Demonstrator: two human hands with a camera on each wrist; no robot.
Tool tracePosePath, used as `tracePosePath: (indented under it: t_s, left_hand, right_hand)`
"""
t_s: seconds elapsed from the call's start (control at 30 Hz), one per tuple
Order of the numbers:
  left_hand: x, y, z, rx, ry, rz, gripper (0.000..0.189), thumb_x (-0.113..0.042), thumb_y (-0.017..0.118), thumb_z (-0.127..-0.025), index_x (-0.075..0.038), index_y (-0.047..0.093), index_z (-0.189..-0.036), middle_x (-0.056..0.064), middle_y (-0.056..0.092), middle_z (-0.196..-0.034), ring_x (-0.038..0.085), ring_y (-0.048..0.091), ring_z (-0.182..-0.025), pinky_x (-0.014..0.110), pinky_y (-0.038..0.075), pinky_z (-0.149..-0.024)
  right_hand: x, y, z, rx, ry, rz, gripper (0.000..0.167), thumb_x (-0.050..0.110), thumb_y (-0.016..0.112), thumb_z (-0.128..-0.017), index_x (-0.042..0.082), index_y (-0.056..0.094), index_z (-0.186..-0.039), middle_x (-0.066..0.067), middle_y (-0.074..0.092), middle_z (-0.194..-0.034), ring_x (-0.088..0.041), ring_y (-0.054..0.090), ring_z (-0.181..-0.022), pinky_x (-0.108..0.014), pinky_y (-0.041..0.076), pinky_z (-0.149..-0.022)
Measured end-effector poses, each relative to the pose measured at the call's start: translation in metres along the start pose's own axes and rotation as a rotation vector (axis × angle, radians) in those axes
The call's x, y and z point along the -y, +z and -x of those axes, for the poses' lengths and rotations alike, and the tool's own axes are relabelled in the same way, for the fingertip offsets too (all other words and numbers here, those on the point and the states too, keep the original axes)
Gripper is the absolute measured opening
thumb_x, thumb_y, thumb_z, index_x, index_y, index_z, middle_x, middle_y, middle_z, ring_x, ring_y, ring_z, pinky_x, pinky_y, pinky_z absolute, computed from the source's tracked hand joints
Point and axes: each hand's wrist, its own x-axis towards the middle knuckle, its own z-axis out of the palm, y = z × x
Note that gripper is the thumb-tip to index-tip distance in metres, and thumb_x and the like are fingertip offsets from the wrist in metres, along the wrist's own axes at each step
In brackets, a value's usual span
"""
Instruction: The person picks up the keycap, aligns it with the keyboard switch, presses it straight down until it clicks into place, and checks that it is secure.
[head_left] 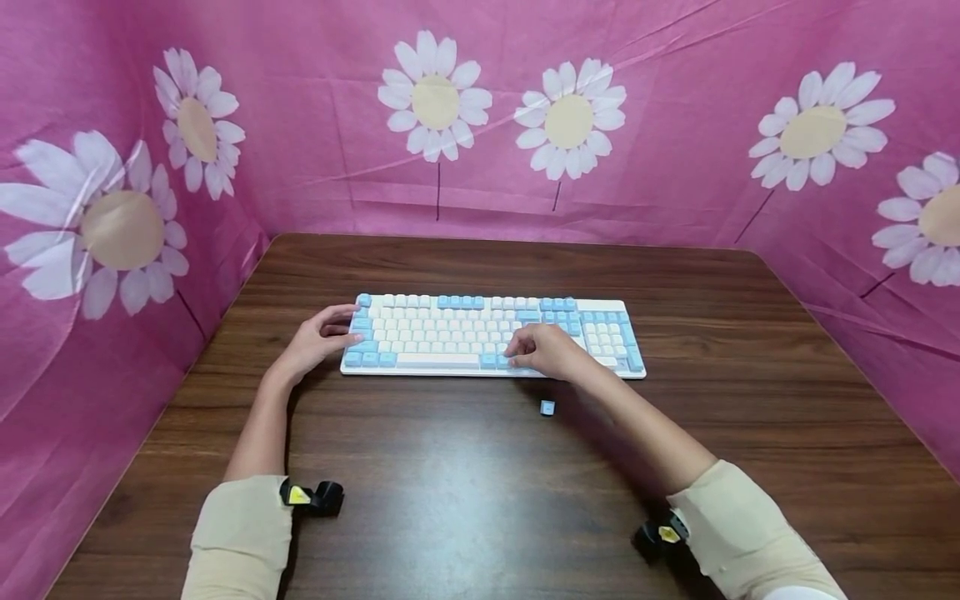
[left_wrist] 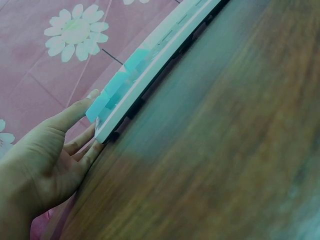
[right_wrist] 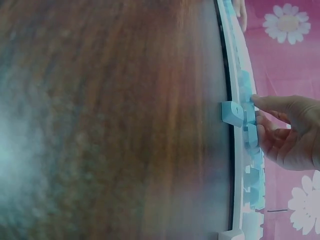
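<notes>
A white and light-blue keyboard lies on the wooden table. At its left end, my left hand holds the edge. In the left wrist view the left hand's thumb rests on a corner blue key, its other fingers beside the keyboard's lower edge. My right hand reaches over the bottom row, thumb and fingertips pinching at a blue keycap right of the space bar; the exact contact is partly hidden. A loose blue keycap lies on the table in front of the keyboard.
The dark wood table extends around the keyboard. Pink cloth with large daisies hangs behind and at both sides. Black wrist cameras sit at the beige sleeves. A pale piece shows at the right wrist view's bottom edge.
</notes>
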Motion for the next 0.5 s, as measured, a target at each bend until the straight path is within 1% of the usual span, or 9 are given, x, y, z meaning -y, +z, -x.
tracePosePath:
  t_s: [0.17, 0.33, 0.43, 0.47, 0.5]
  left_hand:
    - [0.0, 0.0, 0.0, 0.001, 0.004, 0.001, 0.054, -0.008, 0.062, -0.088, 0.003, 0.039, -0.135, 0.024, 0.036, -0.135, 0.039, 0.04, -0.115, 0.04, 0.037, -0.089]
    - [0.0, 0.0, 0.0, 0.0, 0.006, -0.002, 0.054, -0.008, 0.062, -0.088, 0.003, 0.039, -0.135, 0.023, 0.037, -0.135, 0.038, 0.041, -0.115, 0.038, 0.037, -0.088]
    - [0.001, 0.0, 0.0, -0.002, 0.007, -0.002, 0.053, -0.008, 0.063, -0.088, 0.002, 0.04, -0.135, 0.023, 0.037, -0.135, 0.038, 0.041, -0.115, 0.038, 0.038, -0.087]
    - [0.002, -0.001, -0.001, -0.002, 0.007, 0.001, 0.054, -0.008, 0.063, -0.087, 0.003, 0.04, -0.135, 0.023, 0.037, -0.135, 0.039, 0.041, -0.115, 0.038, 0.038, -0.087]
    - [0.006, -0.002, -0.002, -0.005, 0.011, 0.006, 0.054, -0.009, 0.063, -0.087, 0.002, 0.04, -0.135, 0.023, 0.037, -0.135, 0.038, 0.042, -0.114, 0.035, 0.039, -0.087]
  right_hand:
    - [0.002, -0.002, 0.004, -0.009, -0.011, -0.008, 0.005, 0.01, 0.071, -0.081, 0.007, 0.07, -0.085, 0.006, 0.061, -0.074, -0.012, 0.052, -0.067, -0.03, 0.043, -0.062]
    - [0.004, -0.006, 0.01, -0.014, -0.009, -0.009, 0.004, 0.012, 0.069, -0.083, 0.01, 0.07, -0.086, 0.005, 0.062, -0.079, -0.013, 0.055, -0.072, -0.031, 0.045, -0.064]
    - [0.005, -0.009, 0.013, -0.018, -0.01, 0.008, 0.004, 0.013, 0.068, -0.083, 0.011, 0.071, -0.085, 0.005, 0.062, -0.08, -0.013, 0.055, -0.073, -0.031, 0.045, -0.063]
    - [0.005, -0.01, 0.014, -0.018, -0.01, 0.012, 0.004, 0.014, 0.068, -0.084, 0.012, 0.071, -0.086, 0.005, 0.062, -0.081, -0.013, 0.055, -0.073, -0.031, 0.044, -0.063]
    - [0.005, -0.01, 0.016, -0.02, -0.011, 0.017, 0.004, 0.014, 0.068, -0.084, 0.012, 0.071, -0.086, 0.005, 0.062, -0.082, -0.013, 0.055, -0.073, -0.031, 0.044, -0.063]
